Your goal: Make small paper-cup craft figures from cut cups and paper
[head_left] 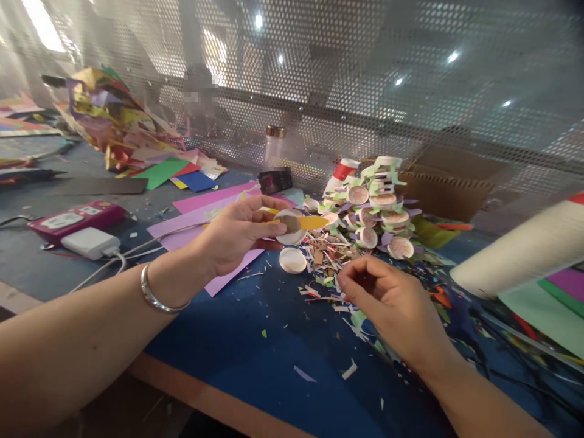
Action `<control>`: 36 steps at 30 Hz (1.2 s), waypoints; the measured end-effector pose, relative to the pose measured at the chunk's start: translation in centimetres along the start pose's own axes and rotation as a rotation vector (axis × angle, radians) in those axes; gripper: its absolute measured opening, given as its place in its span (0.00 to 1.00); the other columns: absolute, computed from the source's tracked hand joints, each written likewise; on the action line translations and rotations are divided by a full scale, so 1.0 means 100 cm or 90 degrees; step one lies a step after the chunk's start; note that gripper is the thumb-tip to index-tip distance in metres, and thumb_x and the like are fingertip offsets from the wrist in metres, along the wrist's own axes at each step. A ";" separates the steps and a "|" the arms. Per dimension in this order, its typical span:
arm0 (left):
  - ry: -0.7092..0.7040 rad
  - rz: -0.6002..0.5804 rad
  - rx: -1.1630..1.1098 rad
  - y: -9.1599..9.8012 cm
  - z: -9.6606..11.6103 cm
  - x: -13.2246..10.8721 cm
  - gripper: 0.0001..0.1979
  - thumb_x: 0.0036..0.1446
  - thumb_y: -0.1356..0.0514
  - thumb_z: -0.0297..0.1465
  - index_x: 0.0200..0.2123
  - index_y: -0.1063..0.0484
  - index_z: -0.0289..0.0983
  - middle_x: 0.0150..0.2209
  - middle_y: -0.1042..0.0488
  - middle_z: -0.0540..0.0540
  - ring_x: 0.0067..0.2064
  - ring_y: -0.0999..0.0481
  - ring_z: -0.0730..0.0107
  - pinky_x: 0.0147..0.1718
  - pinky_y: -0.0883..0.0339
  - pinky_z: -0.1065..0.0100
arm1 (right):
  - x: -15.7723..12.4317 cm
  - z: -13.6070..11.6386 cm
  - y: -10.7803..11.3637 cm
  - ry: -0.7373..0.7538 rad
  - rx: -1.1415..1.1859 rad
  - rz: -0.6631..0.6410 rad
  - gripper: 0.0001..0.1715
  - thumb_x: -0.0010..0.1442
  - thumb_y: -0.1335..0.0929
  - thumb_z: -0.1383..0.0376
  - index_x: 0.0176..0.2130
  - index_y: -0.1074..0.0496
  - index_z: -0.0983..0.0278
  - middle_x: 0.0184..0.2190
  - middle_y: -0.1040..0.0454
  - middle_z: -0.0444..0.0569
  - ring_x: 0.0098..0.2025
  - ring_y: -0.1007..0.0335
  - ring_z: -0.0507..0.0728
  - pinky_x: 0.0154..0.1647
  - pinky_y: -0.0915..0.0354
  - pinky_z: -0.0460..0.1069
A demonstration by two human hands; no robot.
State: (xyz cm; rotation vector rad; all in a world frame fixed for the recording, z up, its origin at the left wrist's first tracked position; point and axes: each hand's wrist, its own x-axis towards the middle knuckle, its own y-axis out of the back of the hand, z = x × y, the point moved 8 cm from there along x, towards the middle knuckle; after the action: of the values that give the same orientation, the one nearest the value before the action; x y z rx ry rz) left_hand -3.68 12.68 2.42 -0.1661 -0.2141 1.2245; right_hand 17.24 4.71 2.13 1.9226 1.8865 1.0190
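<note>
My left hand (239,231) pinches a small round white paper piece (297,236), like a cup's base, between thumb and fingers. A yellow paper strip (314,222) sticks out across it to the right. Below lies another white round piece (292,260) on the blue table. My right hand (387,298) hovers over the paper scraps (326,258), with thumb and forefinger tips closed together; whatever they may hold is too small to make out. Behind it rises a pile of small round white pieces (367,237) with green and purple strips and reddish markings.
A perforated metal screen (319,73) stands behind the table. At left are a magenta power strip (77,222), a white charger (91,242) and coloured paper sheets (166,173). To the right lie a large white roll (515,249), a cardboard box (444,182) and dark cables (479,340).
</note>
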 end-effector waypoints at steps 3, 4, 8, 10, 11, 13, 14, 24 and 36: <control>0.013 -0.012 -0.024 -0.002 -0.003 0.000 0.14 0.55 0.32 0.20 0.46 0.26 0.34 0.37 0.19 0.45 0.38 0.20 0.69 0.33 0.27 0.69 | -0.001 0.008 -0.002 -0.052 0.134 -0.010 0.13 0.65 0.31 0.56 0.34 0.27 0.61 0.28 0.29 0.43 0.30 0.32 0.53 0.31 0.34 0.48; 0.018 -0.012 -0.028 -0.002 -0.004 0.000 0.14 0.56 0.33 0.20 0.46 0.26 0.34 0.37 0.19 0.45 0.37 0.20 0.70 0.34 0.27 0.69 | -0.001 0.011 -0.004 -0.070 0.190 -0.016 0.13 0.65 0.30 0.55 0.34 0.27 0.62 0.29 0.29 0.44 0.30 0.32 0.53 0.32 0.34 0.48; 0.031 -0.016 -0.044 -0.004 -0.008 0.001 0.14 0.56 0.33 0.19 0.46 0.26 0.34 0.37 0.19 0.46 0.38 0.20 0.72 0.35 0.27 0.70 | -0.001 0.012 -0.011 -0.122 0.344 -0.044 0.14 0.62 0.28 0.55 0.33 0.26 0.63 0.31 0.29 0.44 0.31 0.31 0.51 0.33 0.32 0.46; 0.036 -0.017 -0.052 -0.005 -0.009 0.002 0.14 0.56 0.33 0.19 0.46 0.26 0.33 0.38 0.19 0.46 0.38 0.20 0.71 0.35 0.26 0.70 | -0.001 0.010 -0.013 -0.138 0.376 -0.055 0.14 0.61 0.27 0.56 0.32 0.26 0.63 0.30 0.29 0.44 0.30 0.31 0.51 0.32 0.32 0.46; 0.040 -0.019 -0.053 -0.005 -0.009 0.002 0.14 0.56 0.33 0.20 0.46 0.26 0.33 0.38 0.19 0.45 0.39 0.19 0.71 0.36 0.26 0.70 | -0.001 0.010 -0.014 -0.144 0.388 -0.057 0.14 0.61 0.27 0.56 0.31 0.26 0.63 0.30 0.29 0.44 0.30 0.31 0.51 0.31 0.32 0.46; 0.042 -0.019 -0.050 -0.005 -0.010 0.002 0.13 0.57 0.33 0.20 0.46 0.26 0.33 0.39 0.19 0.45 0.39 0.19 0.70 0.36 0.26 0.70 | 0.000 0.009 -0.015 -0.149 0.398 -0.063 0.14 0.61 0.28 0.56 0.31 0.27 0.64 0.30 0.29 0.45 0.30 0.31 0.52 0.31 0.32 0.47; 0.041 -0.017 -0.048 -0.005 -0.010 0.003 0.13 0.57 0.33 0.21 0.46 0.27 0.33 0.39 0.19 0.44 0.39 0.19 0.70 0.36 0.26 0.70 | 0.000 0.009 -0.015 -0.146 0.394 -0.067 0.15 0.62 0.28 0.56 0.31 0.27 0.63 0.30 0.29 0.45 0.30 0.31 0.52 0.31 0.31 0.47; 0.015 0.002 -0.055 0.001 -0.011 0.006 0.14 0.54 0.32 0.21 0.44 0.25 0.33 0.41 0.19 0.42 0.41 0.19 0.66 0.36 0.24 0.68 | 0.000 0.007 -0.009 -0.023 0.045 -0.071 0.11 0.66 0.32 0.57 0.36 0.26 0.60 0.26 0.28 0.43 0.28 0.31 0.54 0.28 0.35 0.48; 0.019 0.015 -0.041 0.002 -0.013 0.007 0.15 0.53 0.32 0.21 0.45 0.26 0.33 0.41 0.20 0.43 0.39 0.20 0.69 0.35 0.25 0.69 | 0.008 -0.022 -0.019 0.139 -0.177 -0.084 0.06 0.68 0.34 0.67 0.38 0.26 0.62 0.36 0.25 0.47 0.34 0.27 0.55 0.34 0.33 0.51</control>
State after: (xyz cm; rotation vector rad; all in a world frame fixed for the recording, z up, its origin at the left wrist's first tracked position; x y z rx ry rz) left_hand -3.28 13.41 1.14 -0.2426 -0.2257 1.2379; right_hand 14.28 5.08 2.79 1.5662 1.8362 1.4116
